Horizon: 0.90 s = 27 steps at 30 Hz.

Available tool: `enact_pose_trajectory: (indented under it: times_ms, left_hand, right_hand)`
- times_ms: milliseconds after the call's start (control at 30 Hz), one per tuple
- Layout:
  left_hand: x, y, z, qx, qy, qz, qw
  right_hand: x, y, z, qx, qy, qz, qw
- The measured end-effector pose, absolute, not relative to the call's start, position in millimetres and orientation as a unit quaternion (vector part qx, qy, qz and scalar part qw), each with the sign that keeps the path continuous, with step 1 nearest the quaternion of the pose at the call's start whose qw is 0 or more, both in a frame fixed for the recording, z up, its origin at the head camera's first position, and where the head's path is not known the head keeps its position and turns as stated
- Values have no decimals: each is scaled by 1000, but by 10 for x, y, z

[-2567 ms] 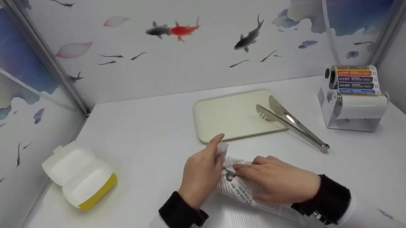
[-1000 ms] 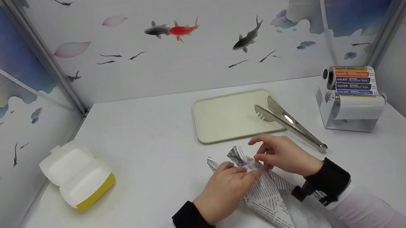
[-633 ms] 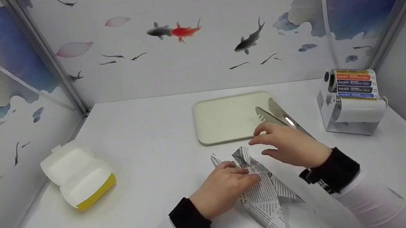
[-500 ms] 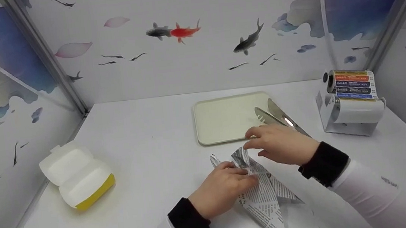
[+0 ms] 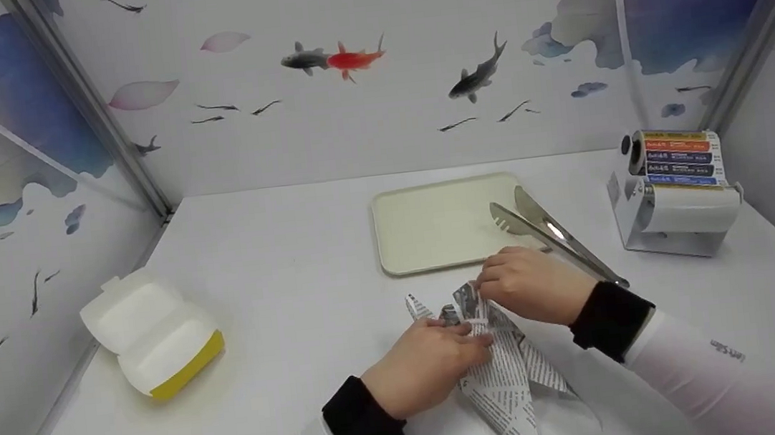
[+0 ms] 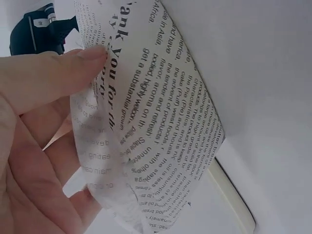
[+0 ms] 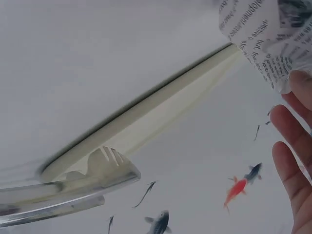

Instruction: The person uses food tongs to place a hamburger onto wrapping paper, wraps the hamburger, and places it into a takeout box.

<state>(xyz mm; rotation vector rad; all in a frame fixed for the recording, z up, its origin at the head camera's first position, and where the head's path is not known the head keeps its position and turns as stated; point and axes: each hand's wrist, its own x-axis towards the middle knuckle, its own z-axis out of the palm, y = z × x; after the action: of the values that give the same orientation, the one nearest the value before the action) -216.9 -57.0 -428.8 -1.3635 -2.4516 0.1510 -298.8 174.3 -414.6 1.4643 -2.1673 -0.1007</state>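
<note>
Between the hands is a folded sheet of newsprint-patterned wrapping paper [image 5: 513,384], its lower end spreading over the table toward the person. The left hand [image 5: 421,369] grips its upper part; in the left wrist view the thumb [image 6: 80,66] lies on the printed face and the other fingers curl beneath. At the far tip of the paper, the right hand [image 5: 538,284] pinches an edge. The right wrist view shows that printed corner [image 7: 263,39] at the fingertips, with the other fingers loosely bent. Whether anything lies inside the folds is hidden.
Beyond the hands lies a pale tray [image 5: 439,226], with metal tongs [image 5: 571,248] resting across its right side. An open white-and-yellow clamshell box [image 5: 155,335] stands at left. At back right is a dispenser [image 5: 677,194] with colourful labelled rolls.
The right hand came off the paper, lifted toward the tongs, then returned to pinch the paper's tip. The left hand shifted right and stayed gripping. The paper was turned, its loose lower end now spread.
</note>
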Motion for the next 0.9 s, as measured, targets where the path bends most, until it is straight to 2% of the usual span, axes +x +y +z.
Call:
enact_pose_trajectory:
  times_ms: [233, 333, 600, 767, 833, 900]
  left_hand:
    - [-2114, -554, -4195, -458, -887, 23, 57]
    - [-2119, -589, -4182, -459, -888, -2, 33]
    - [-2134, -625, -4172, -468, -883, -20, 17]
    - [-2175, -707, -4075, -483, -874, -57, 2]
    - [-2239, -786, -4028, -481, -870, -108, 15]
    - [-2326, -879, -4008, -468, -868, -155, 58]
  right_hand:
    - [-2908, 1863, -4230, 524, -820, -17, 229]
    - [-2861, 1893, -4210, 518, -831, 14, 202]
    - [-2601, 1951, -4197, 514, -836, 96, 169]
    - [-2472, 1944, -4225, 487, -861, 96, 115]
    - [-2445, 1926, -4231, 474, -870, 99, 94]
    - [-2429, 1904, -4236, 467, -874, 102, 84]
